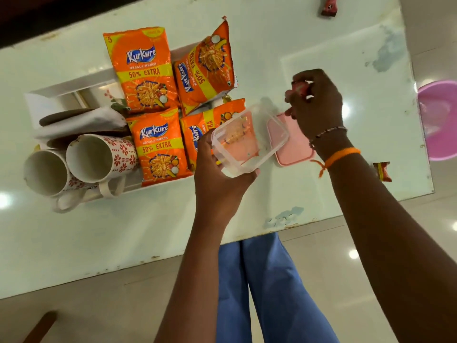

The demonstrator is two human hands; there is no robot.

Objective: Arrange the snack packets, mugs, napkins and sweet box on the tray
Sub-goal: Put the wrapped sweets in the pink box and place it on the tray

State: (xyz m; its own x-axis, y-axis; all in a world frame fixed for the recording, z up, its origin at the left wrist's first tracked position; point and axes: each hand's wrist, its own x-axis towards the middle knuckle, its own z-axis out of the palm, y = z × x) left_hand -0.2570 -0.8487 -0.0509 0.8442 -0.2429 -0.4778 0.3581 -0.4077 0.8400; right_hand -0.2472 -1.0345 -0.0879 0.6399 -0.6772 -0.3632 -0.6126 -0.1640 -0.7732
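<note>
My left hand [222, 179] grasps the clear sweet box [249, 139], held open just above the tray's [74, 82] near-right corner. My right hand [315, 102] pinches a small red sweet [300, 89] beside it. The pink lid [291, 147] lies on the desk [321, 40] under the box. Recommended: keep the box level and drop the sweet straight in. Four snack packets [143, 70], two mugs [99, 157] and napkins [81, 122] crowd the tray, leaving little room. Two more sweets [382, 171] lie near the desk edges.
</note>
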